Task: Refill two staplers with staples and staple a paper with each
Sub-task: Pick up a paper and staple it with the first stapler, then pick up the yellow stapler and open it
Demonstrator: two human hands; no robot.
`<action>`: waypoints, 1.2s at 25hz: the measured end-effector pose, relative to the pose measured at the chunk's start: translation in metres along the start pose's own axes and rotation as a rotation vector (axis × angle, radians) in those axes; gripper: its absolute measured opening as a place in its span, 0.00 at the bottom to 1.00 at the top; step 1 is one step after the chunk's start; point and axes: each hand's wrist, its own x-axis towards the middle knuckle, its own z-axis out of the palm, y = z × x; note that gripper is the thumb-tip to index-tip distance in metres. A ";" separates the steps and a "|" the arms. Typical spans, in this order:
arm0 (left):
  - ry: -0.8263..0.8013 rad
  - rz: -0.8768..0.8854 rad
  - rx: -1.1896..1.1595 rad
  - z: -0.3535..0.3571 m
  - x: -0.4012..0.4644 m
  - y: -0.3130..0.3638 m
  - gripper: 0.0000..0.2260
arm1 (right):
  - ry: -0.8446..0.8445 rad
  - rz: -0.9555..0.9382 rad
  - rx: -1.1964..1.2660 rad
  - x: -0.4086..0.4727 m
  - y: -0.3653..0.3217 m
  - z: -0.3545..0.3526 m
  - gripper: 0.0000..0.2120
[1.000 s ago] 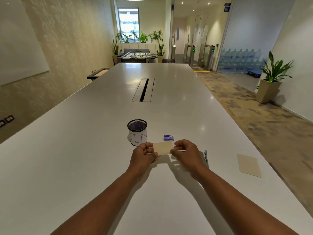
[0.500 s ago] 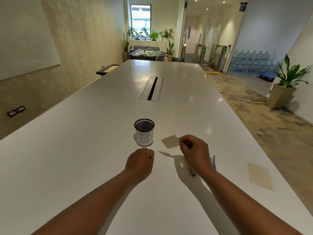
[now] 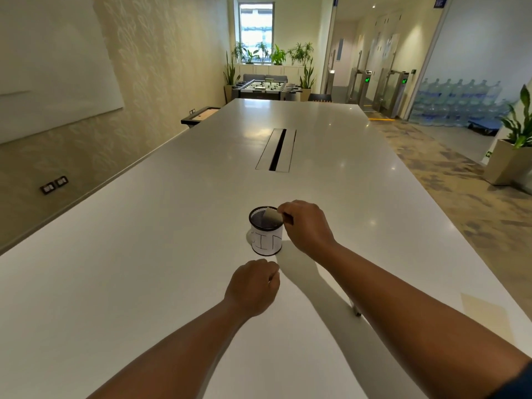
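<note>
You are pinching the paper (image 3: 272, 216) in your right hand (image 3: 306, 227) over the cup (image 3: 265, 236), left hand (image 3: 253, 286) loosely curled and holding nothing: lower it clear of the rim before letting go.

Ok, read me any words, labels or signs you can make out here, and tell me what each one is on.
"IN": hand-drawn letters on the white label around the mesh cup.
Blue signs high on the right wall: too blurred to read.
Green lit symbols on the entry gates: arrows or ticks, no readable text.
Nothing else is legible.
</note>
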 end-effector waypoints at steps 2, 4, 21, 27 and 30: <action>-0.001 0.001 0.014 0.002 -0.002 -0.001 0.13 | -0.033 -0.007 -0.023 0.006 0.001 0.010 0.11; 0.008 0.002 0.011 0.002 -0.001 -0.002 0.13 | -0.078 -0.009 -0.042 0.011 0.003 0.018 0.12; -0.076 0.050 0.148 -0.002 -0.001 0.010 0.10 | 0.053 0.291 0.119 -0.091 0.053 -0.015 0.13; -0.134 0.115 0.228 0.001 0.002 0.036 0.08 | 0.132 0.594 0.150 -0.143 0.069 -0.034 0.21; -0.098 0.069 0.088 0.015 0.000 0.051 0.09 | 0.115 0.629 0.115 -0.163 0.069 -0.030 0.26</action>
